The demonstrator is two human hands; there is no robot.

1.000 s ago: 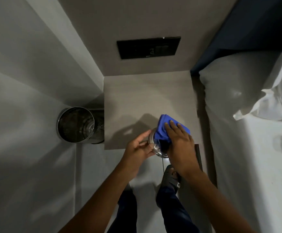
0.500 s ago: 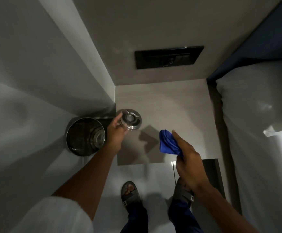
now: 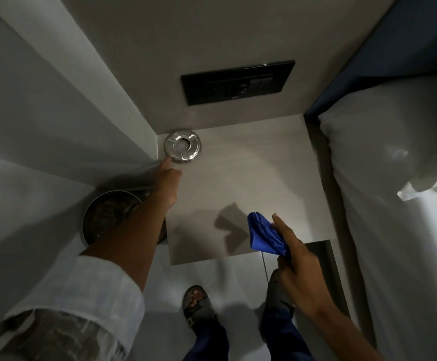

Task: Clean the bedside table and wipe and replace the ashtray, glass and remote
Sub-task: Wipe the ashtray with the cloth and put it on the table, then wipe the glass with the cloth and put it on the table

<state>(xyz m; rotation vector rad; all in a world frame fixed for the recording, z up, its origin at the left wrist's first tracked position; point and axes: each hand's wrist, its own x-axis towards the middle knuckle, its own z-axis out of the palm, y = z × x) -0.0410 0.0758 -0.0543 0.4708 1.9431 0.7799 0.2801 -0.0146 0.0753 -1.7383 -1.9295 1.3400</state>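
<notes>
Left hand (image 3: 166, 185) – fingertips on ashtray (image 3: 182, 148), grip unclear | right hand (image 3: 299, 277) – clutching blue cloth (image 3: 265, 237)

1. Ashtray (image 3: 182, 146): round, shiny metal, notched rim, hole-like centre. Sat upright, flat on the far left corner of the bedside table (image 3: 251, 183), just beside both walls. Touched at its near edge by fingertips of the left hand (image 3: 167, 182).
2. Bedside table: pale grey-beige top, square, matte. Stood between the left wall and the bed.
3. Blue cloth (image 3: 265, 237): bunched, folded. Was gripped in the right hand (image 3: 296, 277) above the table's near right edge.
</notes>
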